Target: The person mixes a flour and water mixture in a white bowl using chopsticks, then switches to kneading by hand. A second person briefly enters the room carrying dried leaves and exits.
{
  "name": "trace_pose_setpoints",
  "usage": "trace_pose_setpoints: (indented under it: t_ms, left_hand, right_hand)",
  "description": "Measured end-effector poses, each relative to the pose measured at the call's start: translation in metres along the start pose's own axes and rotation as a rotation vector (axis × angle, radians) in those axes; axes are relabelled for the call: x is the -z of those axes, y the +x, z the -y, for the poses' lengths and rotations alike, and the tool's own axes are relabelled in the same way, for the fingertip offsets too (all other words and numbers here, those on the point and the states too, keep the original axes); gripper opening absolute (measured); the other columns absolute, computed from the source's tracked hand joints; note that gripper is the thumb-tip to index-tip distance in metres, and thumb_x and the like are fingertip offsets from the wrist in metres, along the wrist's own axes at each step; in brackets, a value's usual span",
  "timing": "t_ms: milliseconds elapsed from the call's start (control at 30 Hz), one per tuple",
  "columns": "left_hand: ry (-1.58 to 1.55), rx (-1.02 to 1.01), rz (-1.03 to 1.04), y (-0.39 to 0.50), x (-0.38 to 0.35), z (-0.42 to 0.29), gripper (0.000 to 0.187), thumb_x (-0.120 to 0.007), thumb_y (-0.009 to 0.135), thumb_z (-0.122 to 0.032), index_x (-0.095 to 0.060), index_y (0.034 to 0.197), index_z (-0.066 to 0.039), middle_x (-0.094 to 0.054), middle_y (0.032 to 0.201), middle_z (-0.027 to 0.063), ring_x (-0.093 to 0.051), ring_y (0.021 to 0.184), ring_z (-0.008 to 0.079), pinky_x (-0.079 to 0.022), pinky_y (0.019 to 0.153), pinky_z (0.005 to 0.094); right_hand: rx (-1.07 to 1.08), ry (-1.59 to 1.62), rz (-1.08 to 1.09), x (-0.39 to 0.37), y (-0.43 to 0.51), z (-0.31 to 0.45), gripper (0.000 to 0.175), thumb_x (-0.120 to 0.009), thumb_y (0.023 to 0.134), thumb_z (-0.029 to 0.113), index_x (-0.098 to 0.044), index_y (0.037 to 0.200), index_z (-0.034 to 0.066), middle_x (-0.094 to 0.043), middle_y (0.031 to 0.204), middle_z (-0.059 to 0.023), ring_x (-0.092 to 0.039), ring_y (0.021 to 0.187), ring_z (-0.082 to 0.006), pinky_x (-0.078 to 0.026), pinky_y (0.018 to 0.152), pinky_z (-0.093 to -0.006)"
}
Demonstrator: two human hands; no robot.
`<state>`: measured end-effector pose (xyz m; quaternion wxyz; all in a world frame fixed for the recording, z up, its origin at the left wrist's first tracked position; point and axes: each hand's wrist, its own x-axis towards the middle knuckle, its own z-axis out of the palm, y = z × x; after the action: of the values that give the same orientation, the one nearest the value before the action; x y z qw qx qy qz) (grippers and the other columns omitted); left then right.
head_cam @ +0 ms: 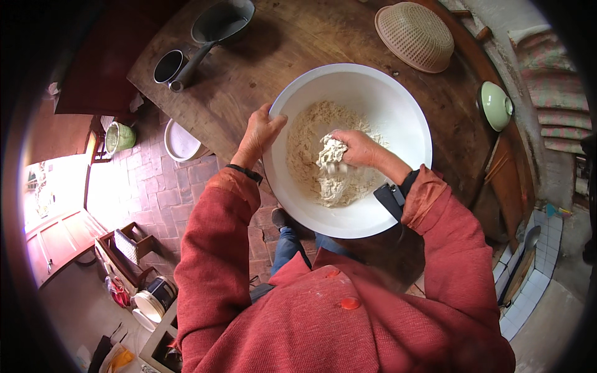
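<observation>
A large white basin (pixel 405 123) is at the near edge of the wooden table (pixel 298 44). My left hand (pixel 258 134) grips its left rim, thumb over the edge and fingers hidden outside. Inside, my right hand (pixel 358 147) is closed around a pale, shaggy clump of dough (pixel 330 150). Below that hand lies more of the floury crumbly mixture (pixel 303 128), spread over the bottom and left side of the basin. Some of it blurs just under my right fingers. A black device (pixel 390 199) is strapped at my right wrist, close to the basin's near rim.
A grey long-handled dipper (pixel 224 23) and a metal cup (pixel 169 66) stand at the table's far left. An upturned pink plastic colander (pixel 415 37) lies at the far right. Further right are an upturned green bowl (pixel 496 106) and chopsticks (pixel 497 168).
</observation>
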<state>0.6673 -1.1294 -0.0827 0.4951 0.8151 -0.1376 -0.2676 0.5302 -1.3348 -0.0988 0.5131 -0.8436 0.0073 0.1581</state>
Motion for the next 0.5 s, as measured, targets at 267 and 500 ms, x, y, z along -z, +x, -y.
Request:
trace_pose_setpoints:
  t_ms: [267, 500]
  left_hand:
    - [0.027, 0.0, -0.039, 0.001, 0.0, 0.003, 0.047, -0.056, 0.072, -0.024, -0.054, 0.106, 0.008, -0.063, 0.087, 0.0227, -0.063, 0.084, 0.0287, -0.048, 0.076, 0.0353]
    - [0.074, -0.025, -0.032, 0.001, 0.001, 0.0, 0.047, -0.056, 0.072, -0.026, -0.054, 0.104, 0.008, -0.062, 0.088, 0.0249, -0.062, 0.085, 0.0315, -0.047, 0.077, 0.0366]
  right_hand:
    - [0.09, -0.425, -0.052, -0.054, -0.012, 0.002, 0.028, -0.059, 0.07, 0.019, -0.059, 0.096, 0.0097, -0.052, 0.116, -0.0152, -0.056, 0.096, -0.0343, -0.047, 0.081, -0.041]
    - [0.265, -0.621, 0.189, -0.058, -0.058, 0.025, 0.037, -0.068, 0.065, 0.036, -0.061, 0.098, 0.0208, -0.051, 0.116, -0.0129, -0.063, 0.08, -0.0308, -0.051, 0.065, -0.0411]
